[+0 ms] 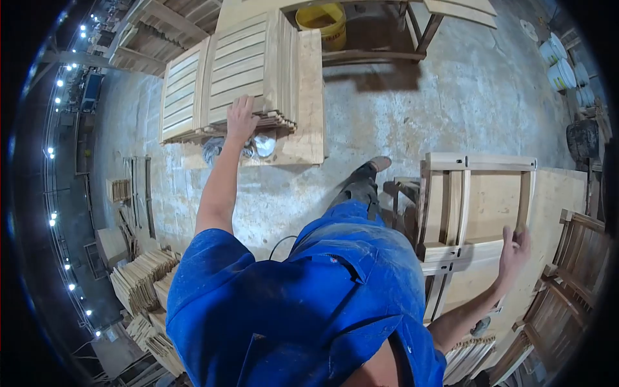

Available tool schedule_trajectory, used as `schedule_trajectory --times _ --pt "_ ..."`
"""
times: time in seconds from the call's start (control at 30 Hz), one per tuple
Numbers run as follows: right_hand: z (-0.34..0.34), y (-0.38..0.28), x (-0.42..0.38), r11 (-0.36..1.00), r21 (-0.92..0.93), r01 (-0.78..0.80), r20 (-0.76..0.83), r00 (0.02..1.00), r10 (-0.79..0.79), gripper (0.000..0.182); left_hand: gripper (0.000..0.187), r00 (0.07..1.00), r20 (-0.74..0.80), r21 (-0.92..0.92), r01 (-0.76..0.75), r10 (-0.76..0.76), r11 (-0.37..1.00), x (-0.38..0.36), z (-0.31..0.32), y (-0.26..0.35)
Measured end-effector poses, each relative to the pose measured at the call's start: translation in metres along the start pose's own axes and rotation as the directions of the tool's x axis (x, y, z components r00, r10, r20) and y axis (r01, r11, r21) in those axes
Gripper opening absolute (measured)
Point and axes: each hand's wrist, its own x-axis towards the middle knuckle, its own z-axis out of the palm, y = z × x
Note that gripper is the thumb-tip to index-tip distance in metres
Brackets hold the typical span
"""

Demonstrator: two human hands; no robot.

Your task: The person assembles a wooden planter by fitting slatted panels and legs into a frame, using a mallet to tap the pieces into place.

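- On grey concrete floor (464, 97): pale wooden chair frame (477, 200), at right
- Ahead-left, stack of slatted light-wood panels (232, 71) on board
- Right hand (514, 253) gripping frame's side rail
- Left hand (240, 119) flat on stack edge, fingers loose, not clenched

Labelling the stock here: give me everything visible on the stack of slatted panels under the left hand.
The stack of slatted panels is pale, unfinished-looking wood: flat frames, each filled with parallel slats, piled with edges roughly aligned. A second, similar pile sits directly beside it. Both rest on a light wooden board above the concrete floor. The left hand lies on the stack's near edge, fingers spread on the top panel.
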Motion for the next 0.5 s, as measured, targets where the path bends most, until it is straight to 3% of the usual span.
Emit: schedule_trajectory --times 0.07,0.13,0.2,0.23,0.27,0.3,0.33,0.37,0.4,0.47,0.5 --pt "0.011 -0.014 0.009 0.998 0.054 0.024 0.034 0.999 -0.026 0.054 0.047 0.996 0.091 0.104 0.010 -0.020 0.995 0.001 0.000 -0.003" --pt "0.014 -0.021 0.008 0.992 0.118 0.051 0.053 0.997 -0.057 0.052 0.039 0.998 0.065 0.113 -0.022 0.014 0.993 -0.010 -0.004 -0.002" --pt "0.011 -0.023 0.006 0.991 0.099 0.091 0.098 0.990 -0.100 0.048 0.042 0.994 0.016 -0.011 -0.111 0.111 0.994 -0.024 -0.029 0.011" --pt "0.009 -0.020 0.004 0.994 0.094 0.061 0.075 0.995 -0.068 0.048 0.042 0.996 -0.058 -0.037 -0.077 0.074 0.996 -0.032 -0.037 0.013" --pt "0.003 -0.014 0.002 0.988 0.148 0.043 0.149 0.987 -0.065 0.047 0.041 0.983 -0.179 -0.088 -0.054 0.038 0.995 -0.034 -0.066 0.030" --pt "-0.009 -0.004 -0.002 0.981 0.192 0.006 0.204 0.978 -0.046 0.046 0.023 0.935 -0.347 -0.091 -0.109 0.071 0.990 -0.029 -0.090 0.046" --pt "-0.013 0.000 -0.005 0.944 0.329 0.001 0.215 0.974 -0.076 0.043 0.025 0.886 -0.435 0.197 -0.083 0.163 0.977 -0.025 -0.088 0.021" --pt "-0.020 -0.009 -0.012 0.939 0.344 0.024 0.160 0.984 -0.084 0.041 0.027 0.863 -0.452 0.234 -0.131 0.227 0.963 -0.006 -0.109 0.012" --pt "-0.027 -0.016 -0.014 0.931 0.362 0.036 0.150 0.984 -0.097 0.039 0.025 0.870 -0.441 0.050 -0.220 0.219 0.974 0.028 -0.166 0.052" --pt "-0.030 -0.038 -0.016 0.879 0.455 0.141 0.029 0.984 -0.173 0.041 0.027 0.858 -0.442 0.192 -0.194 0.262 0.962 0.084 -0.215 0.061" --pt "-0.027 -0.051 -0.015 0.862 0.461 0.209 -0.040 0.976 -0.215 0.041 0.027 0.856 -0.464 0.085 -0.212 0.227 0.973 0.112 -0.239 0.086"
